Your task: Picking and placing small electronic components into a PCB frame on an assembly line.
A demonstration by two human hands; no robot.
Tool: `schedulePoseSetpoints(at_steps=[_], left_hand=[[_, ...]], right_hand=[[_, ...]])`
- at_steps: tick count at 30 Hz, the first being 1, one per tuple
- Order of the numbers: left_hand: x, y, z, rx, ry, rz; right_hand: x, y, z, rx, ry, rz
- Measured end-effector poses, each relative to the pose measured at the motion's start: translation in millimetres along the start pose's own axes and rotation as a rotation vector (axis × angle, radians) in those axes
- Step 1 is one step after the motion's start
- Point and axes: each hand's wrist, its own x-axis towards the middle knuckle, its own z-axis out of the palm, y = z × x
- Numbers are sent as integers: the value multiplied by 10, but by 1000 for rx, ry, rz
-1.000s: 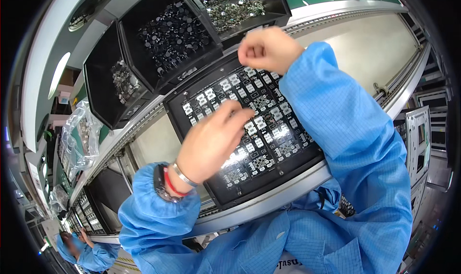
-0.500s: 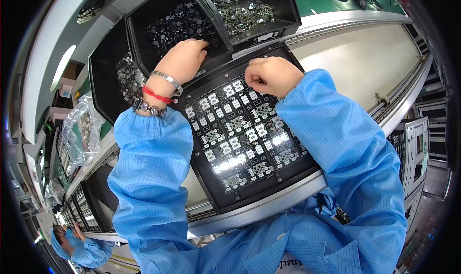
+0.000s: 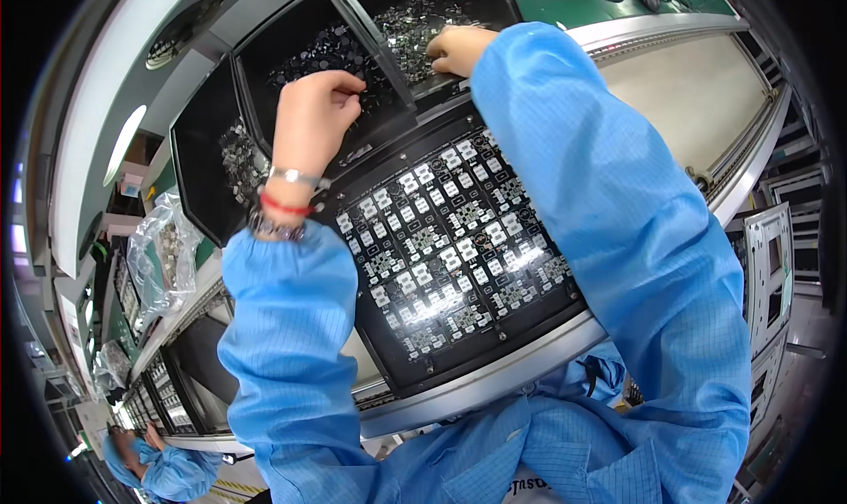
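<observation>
My left hand point(image 3: 313, 120) hangs over the near part of a black bin point(image 3: 353, 14) of dark round components point(image 3: 328, 52). Its thumb and fingertips are pinched together; anything between them is too small to make out. Farther right, my right hand point(image 3: 465, 49) reaches into the neighbouring bin of small silvery parts point(image 3: 415, 27), fingers curled at the heap, their hold unclear. Below both hands lies a panel of black circuit boards point(image 3: 445, 226) with white rectangular components, set in a black tray point(image 3: 375, 349). My right sleeve covers its upper right edge.
A third bin with clear-looking parts point(image 3: 240, 164) stands left. A metal rail point(image 3: 494, 372) runs along the near side, and a pale conveyor surface point(image 3: 670, 98) lies right. A plastic bag point(image 3: 163, 257) sits left. Another person point(image 3: 168, 469) works at the lower left.
My right hand has moved from above the circuit boards up into the bin of silvery parts. My left hand has lifted back a little from the dark round components, fingers now pinched.
</observation>
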Motion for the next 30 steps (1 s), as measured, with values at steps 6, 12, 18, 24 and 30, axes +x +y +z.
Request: schedulePoseSetpoints(at_steps=[6, 12, 18, 24, 30], left_hand=[[-470, 504, 26, -503, -210, -63], [-574, 419, 366, -348, -231, -72], [-575, 288, 495, -38, -202, -37], [-597, 198, 525, -35, -201, -11], [-578, 302, 492, 48, -265, -142]], right_hand=[[-138, -165, -202, 67, 32, 30], [-224, 5, -129, 181, 320, -44], [-405, 61, -200, 393, 413, -52], [-723, -83, -281, 449, 594, -170], [-597, 135, -159, 581, 448, -18]])
